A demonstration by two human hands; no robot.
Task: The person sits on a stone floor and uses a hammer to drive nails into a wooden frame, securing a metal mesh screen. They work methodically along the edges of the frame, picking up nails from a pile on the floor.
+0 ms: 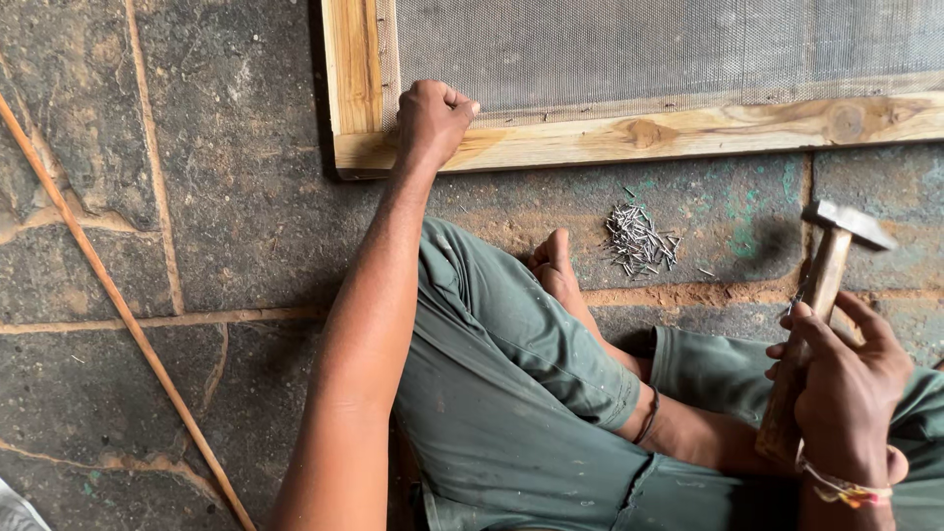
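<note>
My left hand (433,118) is closed in a fist, pressing down near the corner of a wooden frame (629,133) that carries grey wire mesh (669,44). Whether anything sits in the fist is hidden. My right hand (851,388) grips the wooden handle of a hammer (821,285), raised above my knee with the metal head pointing up and away. A small pile of thin nails (639,239) lies on the stone floor between the frame and my bare foot (556,270).
I sit cross-legged in green trousers (511,393) on a floor of dark stone slabs (226,206). A thin long wooden stick (118,305) lies diagonally across the floor at the left. A few stray nails lie beside the pile.
</note>
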